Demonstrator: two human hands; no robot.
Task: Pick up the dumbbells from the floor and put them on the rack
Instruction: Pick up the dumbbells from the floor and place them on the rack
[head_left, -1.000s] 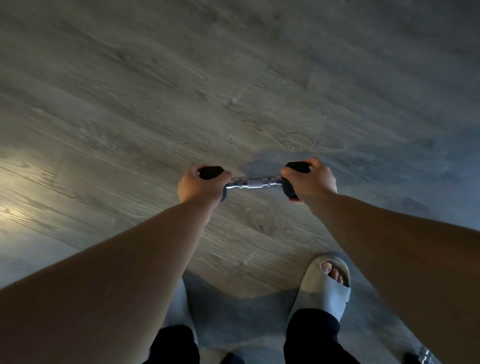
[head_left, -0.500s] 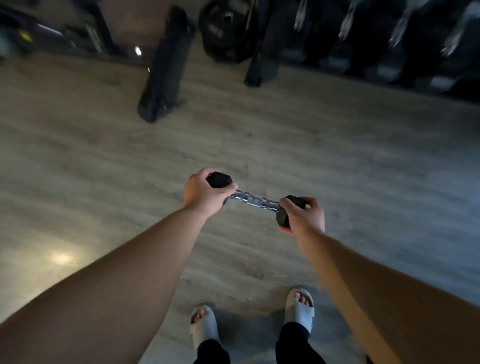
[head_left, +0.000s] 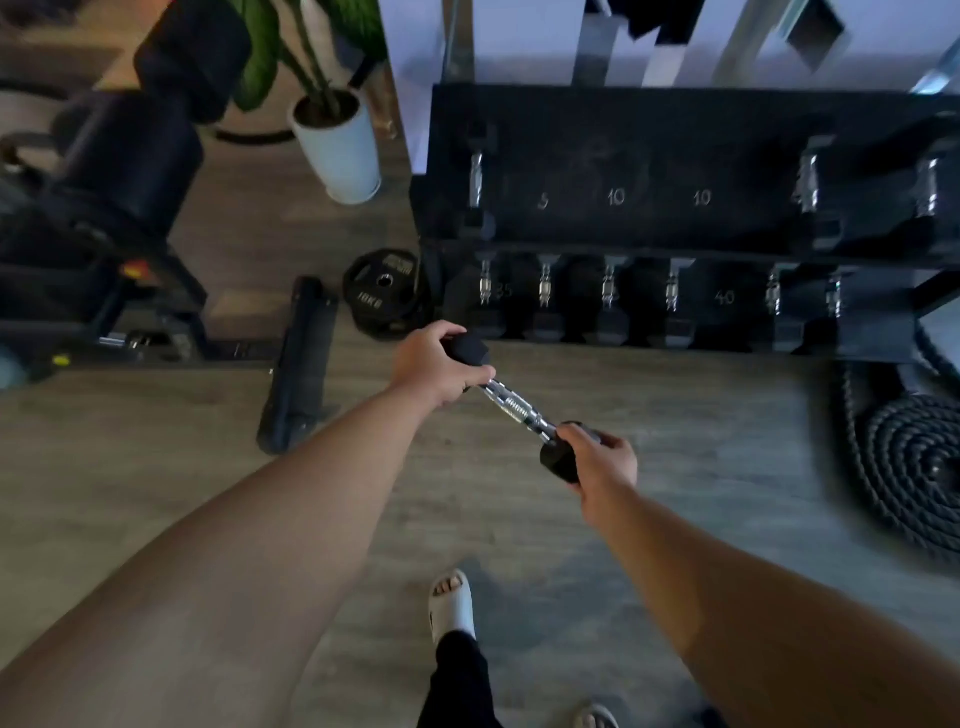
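Head view: we held the small black hex-ended dumbbell with knurled chrome handle (head_left: 514, 408) off the wood-look floor (head_left: 701, 447), left hand (head_left: 434, 371) and right hand (head_left: 602, 462) each cupping one end. Near the black two-tier rack (head_left: 649, 156), a tilted end-grip risked slipping.

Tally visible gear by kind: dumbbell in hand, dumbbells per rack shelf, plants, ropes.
Held dumbbell: 1
Lower-shelf dumbbells: 6
Upper-shelf dumbbells: 3
Potted plant: 1
Coiled rope: 1
Total: 12
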